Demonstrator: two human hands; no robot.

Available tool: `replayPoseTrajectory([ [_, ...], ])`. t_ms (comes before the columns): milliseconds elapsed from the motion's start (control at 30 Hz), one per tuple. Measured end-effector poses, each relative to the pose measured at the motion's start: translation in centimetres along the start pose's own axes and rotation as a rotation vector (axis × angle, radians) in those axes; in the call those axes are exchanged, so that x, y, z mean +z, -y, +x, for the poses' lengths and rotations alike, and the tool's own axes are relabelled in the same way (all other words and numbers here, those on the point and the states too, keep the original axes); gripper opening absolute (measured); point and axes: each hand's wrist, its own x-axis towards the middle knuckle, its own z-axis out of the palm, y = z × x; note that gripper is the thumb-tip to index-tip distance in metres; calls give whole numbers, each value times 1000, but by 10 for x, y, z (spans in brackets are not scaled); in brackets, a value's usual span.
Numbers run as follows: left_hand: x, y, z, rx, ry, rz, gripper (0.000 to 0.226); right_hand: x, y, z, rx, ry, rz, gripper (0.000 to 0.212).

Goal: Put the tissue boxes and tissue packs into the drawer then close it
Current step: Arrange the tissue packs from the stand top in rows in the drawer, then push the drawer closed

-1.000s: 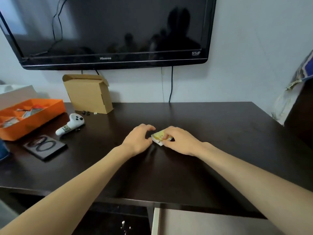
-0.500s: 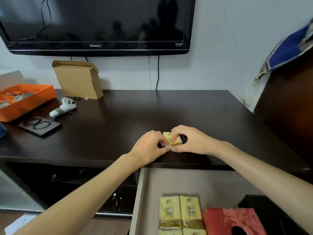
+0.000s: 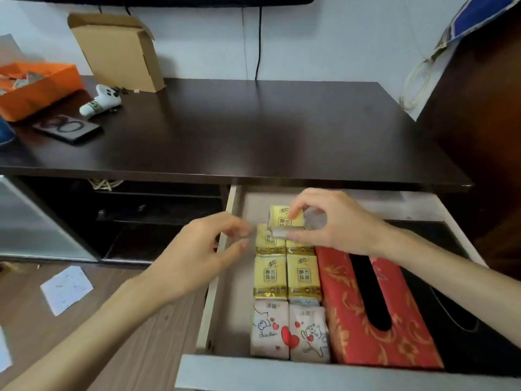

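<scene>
The drawer (image 3: 217,280) under the dark desk (image 3: 253,131) stands pulled out. Inside lie several yellow tissue packs (image 3: 287,275), two white cartoon tissue packs (image 3: 290,331), a red patterned tissue box (image 3: 366,309) and a black tissue box (image 3: 448,294) on the right. My right hand (image 3: 335,221) pinches one yellow tissue pack (image 3: 284,218) by its edge above the back of the drawer. My left hand (image 3: 203,252) hovers just left of it over the drawer's left wall, fingers apart and empty.
On the desk's left sit a cardboard box (image 3: 118,52), an orange tray (image 3: 33,88), a white controller (image 3: 100,103) and a black phone (image 3: 66,128). A TV hangs above. Paper scraps (image 3: 66,289) lie on the wooden floor. A dark cabinet stands at right.
Both hands lifted the yellow pack off the desk and brought it down over the open drawer. My left hand has let go of it. The view tilted down onto the drawer.
</scene>
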Motion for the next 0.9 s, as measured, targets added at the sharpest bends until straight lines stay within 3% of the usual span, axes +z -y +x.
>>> replayPoseTrajectory([
  [133,14,-9,-56,-34,-22,27,11,23,20,-41,-12,109,-82,36],
  [300,33,-19,-100,-54,-115,43,18,34,31,-83,-15,218,-179,39],
  [633,51,-26,-106,-22,-184,99,22,34,28,-112,-51,403,-331,45],
  [800,50,-32,-111,56,-168,166,24,29,39,-117,-16,346,-273,50],
  [900,52,-35,-119,158,-84,219,39,23,42,-136,-22,276,-242,46],
])
